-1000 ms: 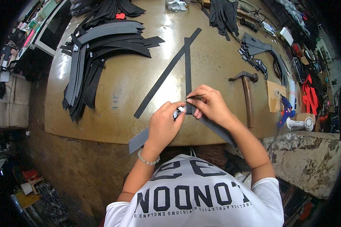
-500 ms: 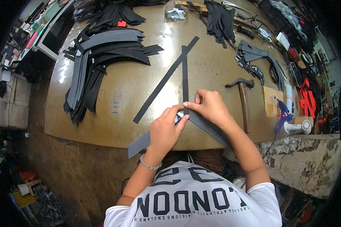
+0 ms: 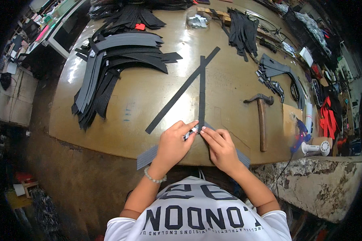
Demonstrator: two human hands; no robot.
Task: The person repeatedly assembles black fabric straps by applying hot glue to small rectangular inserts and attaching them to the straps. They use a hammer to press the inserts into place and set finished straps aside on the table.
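**Head view: both hands pinching strap ends at the near edge of the worktop**

Head view shows the left hand (image 3: 173,143) and the right hand (image 3: 220,148) meeting fingertip to fingertip. The fingers (image 3: 188,126) of the left hand are closed on the near end of a black strip (image 3: 201,92) where it meets a grey strap (image 3: 148,156) lying across the worktop (image 3: 237,80) edge; the right hand's fingers are pressed down on the same junction. This grip appears to hold the overlapping ends aligned and flat.

A second black strip (image 3: 181,92) runs diagonally and crosses the first near its far end. Well to the left lies a fanned stack of dark straps (image 3: 108,64). A hammer (image 3: 262,120) rests to the right of the hands, apart from them. Further right stand a white tool (image 3: 315,148) and red webbing (image 3: 328,116). Nothing lies between the hands and the strips.
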